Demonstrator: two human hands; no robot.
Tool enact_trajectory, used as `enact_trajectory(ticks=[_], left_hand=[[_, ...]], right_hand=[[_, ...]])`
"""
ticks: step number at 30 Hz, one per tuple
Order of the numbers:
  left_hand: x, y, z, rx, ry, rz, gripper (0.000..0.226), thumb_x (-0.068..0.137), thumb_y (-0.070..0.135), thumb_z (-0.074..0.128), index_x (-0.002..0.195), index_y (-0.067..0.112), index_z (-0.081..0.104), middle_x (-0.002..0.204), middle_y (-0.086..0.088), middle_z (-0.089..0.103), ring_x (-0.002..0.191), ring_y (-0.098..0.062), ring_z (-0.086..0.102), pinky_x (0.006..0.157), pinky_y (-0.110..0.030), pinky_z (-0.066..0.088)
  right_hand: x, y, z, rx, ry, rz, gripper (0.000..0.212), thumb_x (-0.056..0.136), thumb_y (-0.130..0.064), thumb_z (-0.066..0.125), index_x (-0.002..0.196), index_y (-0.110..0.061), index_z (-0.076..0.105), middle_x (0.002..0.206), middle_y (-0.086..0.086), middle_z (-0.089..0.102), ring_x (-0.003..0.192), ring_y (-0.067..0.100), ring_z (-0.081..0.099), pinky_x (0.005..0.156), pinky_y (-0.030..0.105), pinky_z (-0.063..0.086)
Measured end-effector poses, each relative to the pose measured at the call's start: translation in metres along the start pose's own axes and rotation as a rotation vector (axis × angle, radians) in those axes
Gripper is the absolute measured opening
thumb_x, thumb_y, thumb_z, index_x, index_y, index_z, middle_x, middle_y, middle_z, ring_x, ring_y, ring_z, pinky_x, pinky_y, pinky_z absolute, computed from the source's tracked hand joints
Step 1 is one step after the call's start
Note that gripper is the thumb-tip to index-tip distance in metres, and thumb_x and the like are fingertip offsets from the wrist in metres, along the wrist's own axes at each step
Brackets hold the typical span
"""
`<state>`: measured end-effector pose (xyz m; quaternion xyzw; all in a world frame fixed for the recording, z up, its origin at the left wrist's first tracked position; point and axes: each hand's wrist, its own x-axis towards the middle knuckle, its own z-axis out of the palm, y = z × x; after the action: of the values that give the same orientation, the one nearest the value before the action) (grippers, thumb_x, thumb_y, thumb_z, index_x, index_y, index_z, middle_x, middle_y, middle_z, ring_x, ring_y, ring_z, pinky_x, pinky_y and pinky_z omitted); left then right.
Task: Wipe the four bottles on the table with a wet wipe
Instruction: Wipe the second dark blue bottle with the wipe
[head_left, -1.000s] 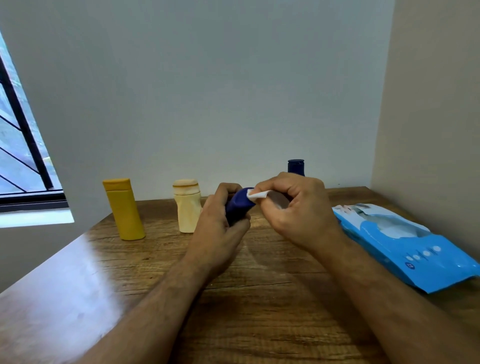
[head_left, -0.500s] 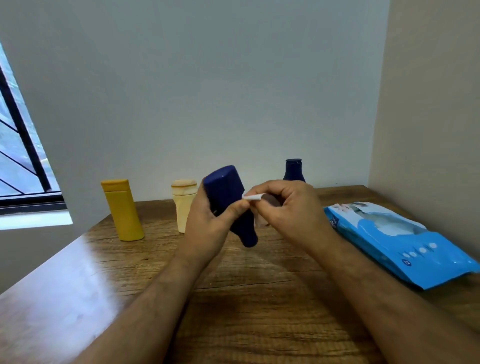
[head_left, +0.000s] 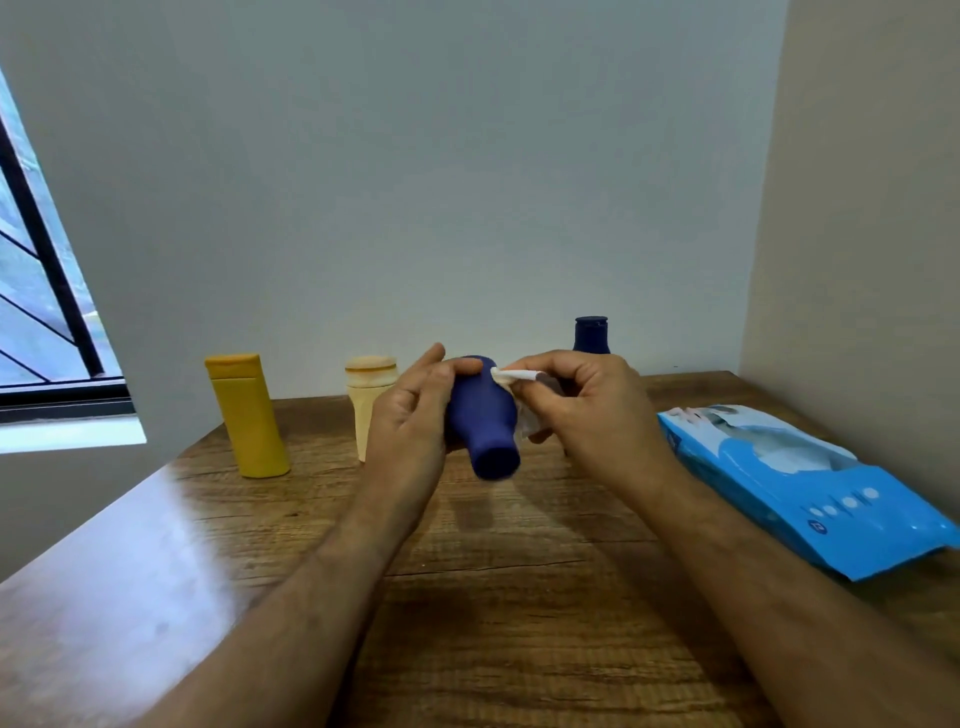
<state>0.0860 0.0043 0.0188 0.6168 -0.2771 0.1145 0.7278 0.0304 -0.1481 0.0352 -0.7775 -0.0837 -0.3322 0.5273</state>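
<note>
My left hand holds a dark blue bottle above the table, tilted so its cap end points toward me. My right hand pinches a white wet wipe against the bottle's upper right side. A yellow bottle stands at the back left. A cream bottle stands beside it, partly hidden behind my left hand. A second dark blue bottle stands at the back, mostly hidden behind my right hand.
A blue wet-wipe pack lies on the right of the wooden table, close to the side wall. A window is at the far left. A wall runs right behind the bottles.
The blue bottle has been turned in my left hand, its cap end now pointing toward me. The wipe has moved along to its upper right side.
</note>
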Motion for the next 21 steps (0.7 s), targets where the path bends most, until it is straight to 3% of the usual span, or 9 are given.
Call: enact_trajectory(ticks=[2,4,8,10,12,16,21], left_hand=[[0.000,-0.001,-0.004,-0.072,-0.040,-0.043,0.045,0.096,-0.011,0.038,0.105,0.019,0.070,0.130,0.001,0.060,0.114,-0.009,0.060,0.074,-0.020,0.058],[0.000,-0.002,-0.008,-0.117,-0.082,-0.086,0.052,0.088,-0.018,0.037,0.112,0.014,0.070,0.121,-0.001,0.066,0.110,-0.022,0.066,0.078,-0.029,0.061],[-0.002,-0.006,-0.008,0.071,-0.154,-0.024,0.045,0.091,-0.006,0.062,0.118,0.030,0.068,0.119,0.007,0.067,0.109,-0.021,0.067,0.080,-0.031,0.060],[-0.003,-0.009,-0.008,0.240,-0.143,0.026,0.034,0.090,0.016,0.071,0.111,0.042,0.065,0.106,0.012,0.070,0.099,-0.012,0.066,0.078,-0.031,0.057],[-0.004,-0.010,-0.008,0.369,-0.124,0.086,0.022,0.091,0.032,0.071,0.109,0.042,0.062,0.094,0.013,0.071,0.088,-0.006,0.065,0.077,-0.028,0.052],[-0.007,-0.010,-0.004,0.235,-0.141,-0.013,0.027,0.090,0.036,0.069,0.108,0.016,0.065,0.094,-0.003,0.073,0.087,-0.017,0.071,0.074,-0.030,0.057],[-0.006,-0.007,-0.001,0.103,-0.196,-0.194,0.033,0.076,0.035,0.062,0.104,0.019,0.062,0.080,0.004,0.068,0.070,-0.011,0.065,0.059,-0.021,0.052]], right_hand=[[0.000,0.001,0.000,0.001,-0.014,0.024,0.013,0.090,-0.023,0.066,0.102,-0.023,0.072,0.087,-0.010,0.069,0.076,0.002,0.067,0.053,0.014,0.053],[0.000,0.001,0.000,0.007,-0.024,0.039,0.016,0.090,-0.023,0.066,0.105,-0.024,0.071,0.088,-0.011,0.068,0.077,0.000,0.067,0.053,0.015,0.053],[0.000,-0.001,0.000,0.015,-0.034,0.040,0.015,0.090,-0.022,0.066,0.102,-0.031,0.068,0.087,-0.015,0.066,0.077,-0.003,0.066,0.052,0.014,0.053],[-0.001,-0.002,-0.001,0.042,-0.031,0.023,0.014,0.090,-0.022,0.066,0.103,-0.027,0.070,0.087,-0.012,0.069,0.075,0.001,0.068,0.053,0.015,0.053],[-0.001,-0.004,-0.002,0.042,-0.020,-0.025,0.017,0.091,-0.022,0.066,0.107,-0.020,0.073,0.088,-0.009,0.071,0.074,0.006,0.069,0.054,0.017,0.053],[-0.001,0.000,-0.002,0.032,0.001,-0.039,0.011,0.090,-0.023,0.068,0.098,-0.025,0.074,0.084,-0.012,0.072,0.077,0.008,0.068,0.053,0.016,0.053],[-0.001,0.010,0.006,-0.007,-0.002,-0.053,0.015,0.091,-0.025,0.067,0.103,-0.026,0.076,0.092,-0.016,0.073,0.080,0.001,0.067,0.063,0.015,0.052]])
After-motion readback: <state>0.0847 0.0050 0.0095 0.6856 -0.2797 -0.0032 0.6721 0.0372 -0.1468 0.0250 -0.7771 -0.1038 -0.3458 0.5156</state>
